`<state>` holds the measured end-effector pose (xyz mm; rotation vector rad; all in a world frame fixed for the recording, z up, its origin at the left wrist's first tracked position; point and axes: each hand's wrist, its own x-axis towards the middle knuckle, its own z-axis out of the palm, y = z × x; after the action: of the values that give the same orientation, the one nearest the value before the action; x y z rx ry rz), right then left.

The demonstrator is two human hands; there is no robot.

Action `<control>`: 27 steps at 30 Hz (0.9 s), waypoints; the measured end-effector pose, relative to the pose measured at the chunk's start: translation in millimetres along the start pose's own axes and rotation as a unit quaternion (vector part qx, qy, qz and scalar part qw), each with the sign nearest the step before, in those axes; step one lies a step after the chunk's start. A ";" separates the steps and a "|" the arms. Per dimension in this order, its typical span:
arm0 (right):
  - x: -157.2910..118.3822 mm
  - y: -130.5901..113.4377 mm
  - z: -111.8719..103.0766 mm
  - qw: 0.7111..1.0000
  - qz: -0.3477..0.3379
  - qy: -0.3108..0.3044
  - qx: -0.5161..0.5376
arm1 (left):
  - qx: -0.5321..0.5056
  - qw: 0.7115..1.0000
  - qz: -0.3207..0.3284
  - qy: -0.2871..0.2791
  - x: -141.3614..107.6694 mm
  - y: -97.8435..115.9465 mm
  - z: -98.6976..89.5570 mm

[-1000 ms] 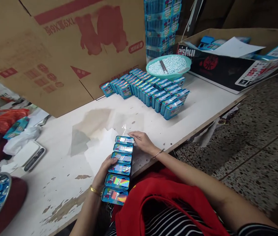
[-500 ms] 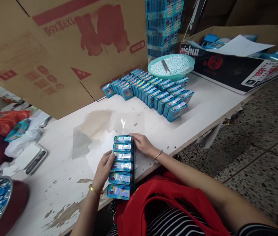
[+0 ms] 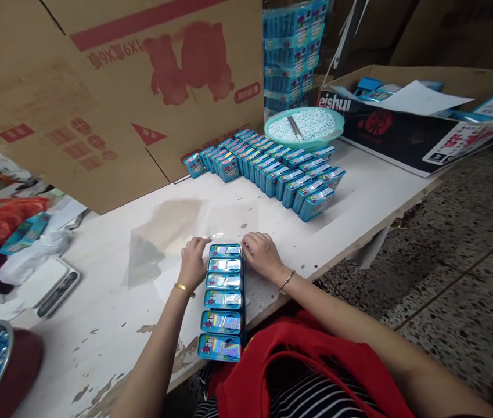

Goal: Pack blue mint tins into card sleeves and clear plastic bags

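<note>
A row of several small blue boxes point(image 3: 223, 299) with shiny labels runs away from me, near the table's front edge. At its far end lies a glint of clear plastic film point(image 3: 218, 235). My left hand point(image 3: 194, 264) is at the far left corner, thumb and forefinger pinched at the film's edge. Across the row, at the far right corner, my right hand point(image 3: 262, 254) has its fingers curled and closed; what they hold is too small to make out.
More blue boxes point(image 3: 272, 168) stand in rows farther back, before a big carton point(image 3: 115, 104). A teal basin point(image 3: 302, 142) holds pale pellets. A black box point(image 3: 377, 133) stands right. Left are a white scale point(image 3: 57, 287) and a dark red tub point(image 3: 24, 360).
My left hand has moved from the row's left side up to its far end and pinched there. My right hand has shifted slightly to the right, off the corner box, its fingers more curled.
</note>
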<state>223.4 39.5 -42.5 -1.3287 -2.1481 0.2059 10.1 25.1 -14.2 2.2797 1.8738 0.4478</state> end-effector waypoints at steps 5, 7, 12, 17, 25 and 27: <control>2.7 -4.5 -3.5 0.999 -0.014 0.019 0.022 | 0.125 0.991 -0.011 0.050 11.2 9.5 2.5; 2.0 -6.0 -6.6 0.999 -0.015 0.028 0.037 | 0.139 0.987 -0.023 0.079 12.8 11.5 -1.8; -1.7 -11.1 -13.6 0.996 -0.029 0.051 0.061 | 0.058 0.997 -0.046 0.040 12.2 6.2 -17.4; -7.2 -15.5 -14.1 0.997 -0.048 0.046 0.026 | 0.064 0.998 -0.028 -0.003 9.1 7.5 -26.4; -24.4 -21.2 -11.5 0.993 -0.102 0.045 -0.027 | 0.142 0.986 0.020 0.081 -21.3 9.8 -15.6; -28.3 -22.8 -8.4 0.994 -0.102 0.039 -0.026 | 0.125 0.988 0.009 0.087 -26.5 6.1 -11.2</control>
<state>219.8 2.7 -37.5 -1.1168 -2.2165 0.0160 7.6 -2.8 -5.3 2.4886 2.1017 0.4492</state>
